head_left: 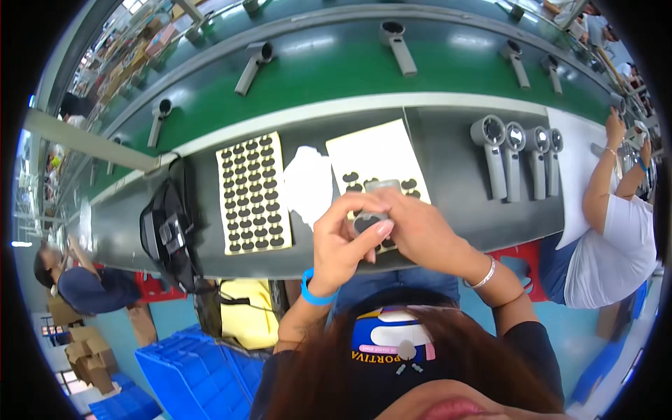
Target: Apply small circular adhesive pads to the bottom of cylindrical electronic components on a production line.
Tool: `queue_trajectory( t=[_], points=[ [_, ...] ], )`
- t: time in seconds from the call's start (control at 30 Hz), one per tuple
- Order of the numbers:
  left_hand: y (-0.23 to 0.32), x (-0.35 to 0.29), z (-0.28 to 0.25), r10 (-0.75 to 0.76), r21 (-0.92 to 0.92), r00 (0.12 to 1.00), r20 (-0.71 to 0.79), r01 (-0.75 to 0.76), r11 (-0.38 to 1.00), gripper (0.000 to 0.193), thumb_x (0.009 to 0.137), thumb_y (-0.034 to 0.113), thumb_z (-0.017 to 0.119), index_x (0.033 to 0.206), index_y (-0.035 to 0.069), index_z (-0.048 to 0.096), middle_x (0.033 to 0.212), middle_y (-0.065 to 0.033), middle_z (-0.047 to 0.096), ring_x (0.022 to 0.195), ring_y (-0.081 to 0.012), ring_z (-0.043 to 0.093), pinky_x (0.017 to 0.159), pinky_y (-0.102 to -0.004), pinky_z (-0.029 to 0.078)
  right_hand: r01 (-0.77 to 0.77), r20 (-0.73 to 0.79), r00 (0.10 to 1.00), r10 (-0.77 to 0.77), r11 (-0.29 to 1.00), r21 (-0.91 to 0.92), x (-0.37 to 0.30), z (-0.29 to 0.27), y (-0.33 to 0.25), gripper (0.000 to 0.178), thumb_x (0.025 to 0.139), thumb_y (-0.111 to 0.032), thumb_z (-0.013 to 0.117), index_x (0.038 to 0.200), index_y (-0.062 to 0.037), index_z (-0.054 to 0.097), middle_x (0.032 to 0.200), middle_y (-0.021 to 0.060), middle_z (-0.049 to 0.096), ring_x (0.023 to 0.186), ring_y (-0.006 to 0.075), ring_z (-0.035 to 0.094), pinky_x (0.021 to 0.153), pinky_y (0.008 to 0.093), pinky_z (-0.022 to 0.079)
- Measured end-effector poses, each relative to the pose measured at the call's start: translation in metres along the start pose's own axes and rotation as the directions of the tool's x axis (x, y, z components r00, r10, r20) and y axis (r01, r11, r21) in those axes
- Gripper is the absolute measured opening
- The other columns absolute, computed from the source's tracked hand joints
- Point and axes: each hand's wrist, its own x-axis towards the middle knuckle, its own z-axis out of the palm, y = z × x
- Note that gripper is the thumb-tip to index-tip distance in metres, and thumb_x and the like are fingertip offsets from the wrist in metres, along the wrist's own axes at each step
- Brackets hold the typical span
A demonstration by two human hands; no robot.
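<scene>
My left hand (pixel 339 236) is closed round a grey handheld fan (pixel 382 185), mostly covered by my fingers. A dark oval pad (pixel 365 222) shows on its grey end, beside my left thumb. From the other side my right hand (pixel 424 225) wraps over the same piece, with its fingertips hidden. Under my hands lies a white backing sheet (pixel 378 148), bare in its far part and bearing several dark oval pads (pixel 350 177) nearer me. To the left is a second sheet (pixel 253 192), full of dark pads in rows. A crumpled white sheet or bag (pixel 308 183) sits between them.
Several finished-looking grey fans (pixel 494 157) lie side by side at the right. Beyond the bench edge, more fans (pixel 399 50) lie spaced on a green conveyor (pixel 329 78). A black bag (pixel 168 227) is at the left. Co-workers sit at both sides; blue crates (pixel 192 378) stand below.
</scene>
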Motion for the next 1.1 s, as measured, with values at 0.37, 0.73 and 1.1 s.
queue_trajectory(
  t=[0.37,0.73,1.1],
  points=[
    [-0.035,0.052,-0.009,0.063,-0.130,0.989,-0.135,-0.081,0.988,0.024,0.096,0.009,0.043,0.115,-0.003,0.054,0.127,-0.0200,0.054,0.060,-0.0148,0.061,0.056,-0.0252,0.052,0.152,0.008,0.988,-0.155,0.961,-0.233,0.102,-0.089,0.075,0.037,0.074,0.006,0.056,0.108,-0.0070,0.054,0.108,0.0128,0.058,0.098,0.0353,0.056,0.082,0.0397,0.045],
    [-0.061,0.061,-0.033,0.010,-0.055,0.980,-0.201,-0.021,0.998,0.019,0.094,0.008,0.049,0.106,-0.003,0.060,0.108,-0.0144,0.064,0.069,-0.0137,0.062,0.061,-0.0233,0.049,-0.160,-0.168,0.986,0.005,0.346,-0.925,0.210,-0.141,0.231,0.020,0.081,-0.009,0.055,0.101,-0.0067,0.059,0.103,0.0138,0.058,0.087,0.0321,0.063,0.075,0.0416,0.049],
    [-0.066,0.057,-0.029,0.352,0.277,0.925,-0.144,-0.304,0.911,0.017,0.089,0.001,0.055,0.104,0.000,0.062,0.103,-0.0104,0.062,0.077,-0.0125,0.060,0.067,-0.0238,0.049,-0.393,-0.264,0.843,0.468,0.872,0.290,0.219,-0.092,0.162,0.043,0.080,-0.035,0.069,0.098,0.0025,0.060,0.075,0.0103,0.066,0.068,0.0161,0.065,0.058,0.0276,0.048]
  ],
)
